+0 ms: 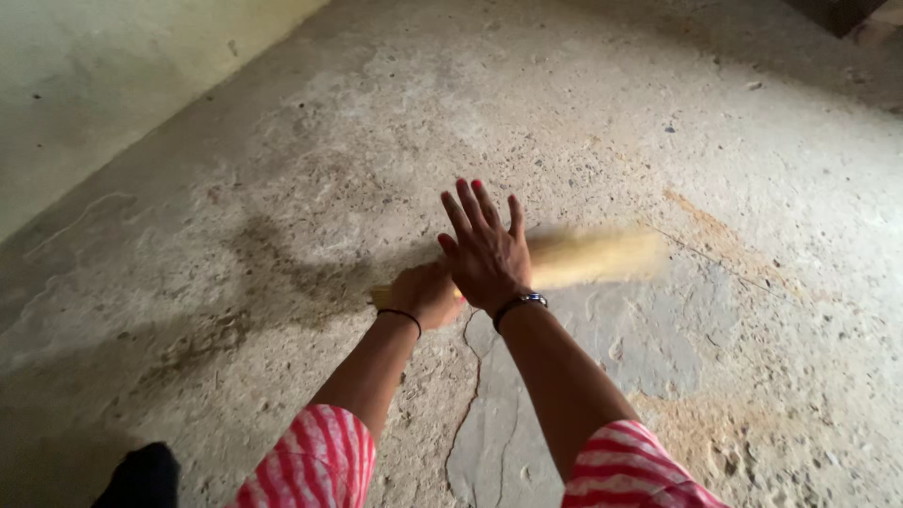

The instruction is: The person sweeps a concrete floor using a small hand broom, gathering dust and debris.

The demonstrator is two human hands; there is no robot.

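Note:
My left hand (425, 293) is closed around the handle end of a yellow straw hand broom (593, 256), whose bristles point right and are blurred with motion above the floor. My right hand (486, 249) is flat and open, fingers spread, palm pressed against the broom near the handle, just above my left hand. Both arms reach forward from red-and-white striped sleeves. A dark band circles each wrist.
The floor is rough, stained concrete (282, 188) with a crack (470, 395) running toward me. A pale wall (103, 85) meets the floor at the upper left. A dark object (141, 478) sits at the bottom left, another (832, 11) at the top right corner.

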